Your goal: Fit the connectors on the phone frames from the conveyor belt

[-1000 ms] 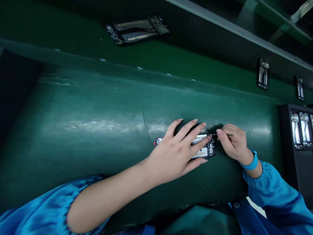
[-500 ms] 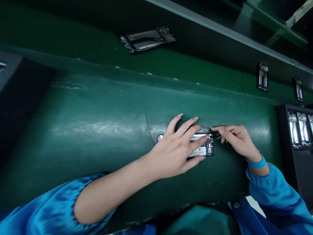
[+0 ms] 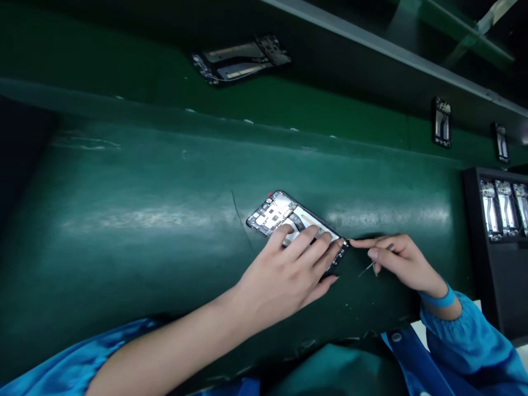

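Note:
A phone with its back off [image 3: 274, 212] lies aslant on the green mat, its circuit board and metal plates showing. My left hand [image 3: 291, 272] is over its lower half, fingers curved across the top and thumb at the near edge, hiding part of it. My right hand [image 3: 398, 261] is just to the right, pinching a thin pointed metal tool [image 3: 366, 268] whose tip points down and left, apart from the phone. The outstretched index finger of that hand touches or nearly touches the phone's right corner.
A similar opened phone [image 3: 241, 59] lies on the ledge at the back, with two more [image 3: 443, 124] farther right. A black tray [image 3: 490, 286] at the right edge holds several phone bodies. A dark thin line [image 3: 238, 209] runs on the mat [image 3: 165, 176] left of the phone.
The phone has been turned clockwise, its left end swinging away from me and out from under my left hand. My right index finger has come to the phone's corner. The view has shifted slightly.

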`<state>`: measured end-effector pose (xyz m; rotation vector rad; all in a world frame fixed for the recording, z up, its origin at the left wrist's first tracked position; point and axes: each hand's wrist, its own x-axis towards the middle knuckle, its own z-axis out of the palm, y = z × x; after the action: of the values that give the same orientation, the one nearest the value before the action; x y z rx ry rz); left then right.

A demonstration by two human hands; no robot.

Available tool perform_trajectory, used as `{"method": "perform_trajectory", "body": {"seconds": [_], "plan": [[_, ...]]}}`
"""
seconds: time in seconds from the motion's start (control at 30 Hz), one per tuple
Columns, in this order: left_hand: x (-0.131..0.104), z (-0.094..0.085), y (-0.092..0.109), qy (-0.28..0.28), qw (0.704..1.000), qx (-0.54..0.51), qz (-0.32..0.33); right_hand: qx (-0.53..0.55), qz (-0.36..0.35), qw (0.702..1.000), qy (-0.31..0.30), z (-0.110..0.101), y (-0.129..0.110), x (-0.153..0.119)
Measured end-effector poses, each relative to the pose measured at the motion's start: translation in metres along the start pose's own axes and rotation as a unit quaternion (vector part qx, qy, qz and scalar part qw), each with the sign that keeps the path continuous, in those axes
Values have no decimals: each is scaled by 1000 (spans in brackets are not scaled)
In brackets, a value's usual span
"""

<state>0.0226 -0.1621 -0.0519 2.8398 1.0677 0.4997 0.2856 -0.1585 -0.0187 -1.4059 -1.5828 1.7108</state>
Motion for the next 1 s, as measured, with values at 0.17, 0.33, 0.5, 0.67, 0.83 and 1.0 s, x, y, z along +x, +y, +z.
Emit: {"method": "perform_trajectory", "body": {"seconds": [0.17,0.33,0.5,0.67,0.83,1.0], "plan": [[7,-10,-25,-57,996,-8,65,164,-29,983,74,-32,0,9],[10,-8,-38,-55,992,8,113,108,-31,986,122,-48,-23,34],[10,-4,-35,-52,993,3,109,-32,72,994,71,-35,-42,76],[12,-5,-32,-41,994,-11,99,-152,129,980,29,-21,-47,111],[13,-5,-33,-30,995,-24,91,-173,137,975,6,-22,-52,126],[13,-5,-34,-29,995,-36,85,-176,143,974,1,-23,-53,129]]}}
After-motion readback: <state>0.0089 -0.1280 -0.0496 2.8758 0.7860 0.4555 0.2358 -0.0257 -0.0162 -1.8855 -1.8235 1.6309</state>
